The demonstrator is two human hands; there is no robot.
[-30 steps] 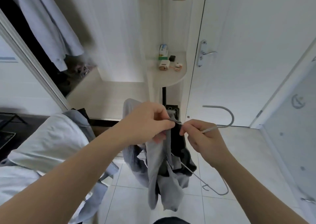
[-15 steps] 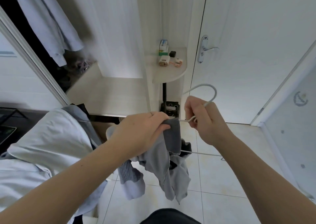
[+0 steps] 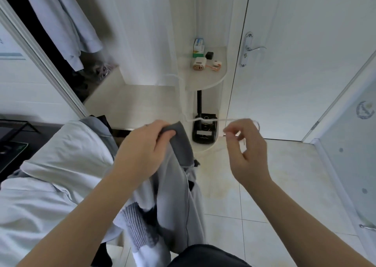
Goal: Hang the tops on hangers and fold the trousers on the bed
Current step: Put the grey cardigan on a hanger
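My left hand (image 3: pixel 142 152) grips the dark grey collar edge of a grey knitted top (image 3: pixel 177 181), which hangs down in folds between my arms. My right hand (image 3: pixel 244 150) is apart from it to the right, thumb and forefinger pinching a thin white wire hanger (image 3: pixel 209 119). The hanger is blurred by motion; its wire runs roughly level from my right hand towards the top's collar. How much of the hanger sits inside the top cannot be told.
The bed (image 3: pixel 50 175), covered with pale bedding and clothes, lies at the left. A pale blue shirt (image 3: pixel 67 22) hangs in the open wardrobe. A corner shelf (image 3: pixel 209 79) with small items, a black device (image 3: pixel 204 131) below it, a white door (image 3: pixel 295 73) and tiled floor (image 3: pixel 264 195) lie ahead.
The hanger has swung from hook-up to lying roughly level. My right hand shifted right and loosened to a pinch, and my left hand kept hold of the collar.
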